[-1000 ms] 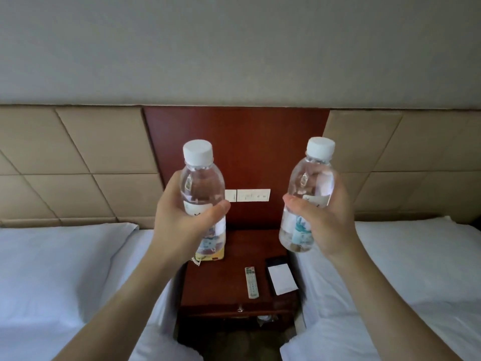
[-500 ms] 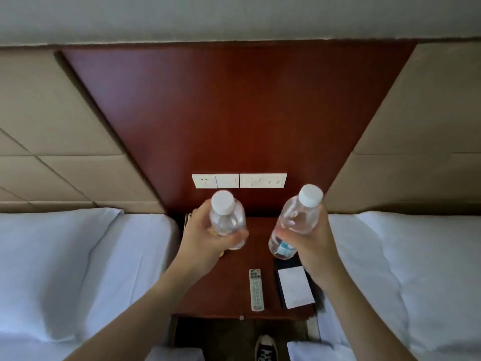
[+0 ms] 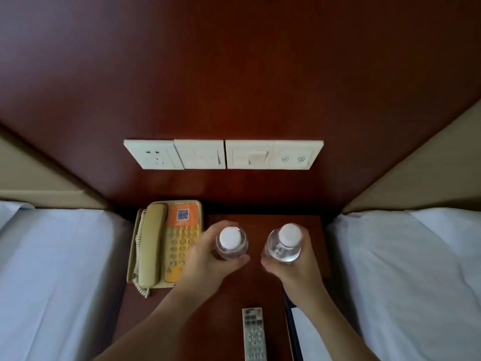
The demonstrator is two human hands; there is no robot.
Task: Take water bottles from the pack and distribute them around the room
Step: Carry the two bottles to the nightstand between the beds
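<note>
Head view, looking straight down between two beds. My left hand (image 3: pixel 205 259) grips the left bottle (image 3: pixel 231 243), fingers (image 3: pixel 240 259) curled round its body below the white cap; my right hand (image 3: pixel 294 267) grips the right bottle (image 3: pixel 285 246) the same way. Both bottles stand upright, side by side but apart, over the back half of the dark wooden desk (image 3: pixel 229 290), just right of the telephone (image 3: pixel 166 243). Whether their bases already touch the wood I cannot tell, since my hands and the bottles' own bodies hide them.

Step in hand, as I judge it: setting this pair down at the bedside, one delivery in the wider round of the room. The next move calls for lowering each bottle until it stands firm, then spreading my fingers and drawing both hands back without tipping either one or knocking the telephone.

Count: two bottles, two white caps; one telephone with its coiled cord; one remote control (image 3: pixel 253 334) near the front edge; one white card (image 3: pixel 312 337) on something dark beside it; one row of four wall plates (image 3: pixel 223 154) above; two beds, left (image 3: pixel 57 269) and right (image 3: pixel 406 269).
</note>
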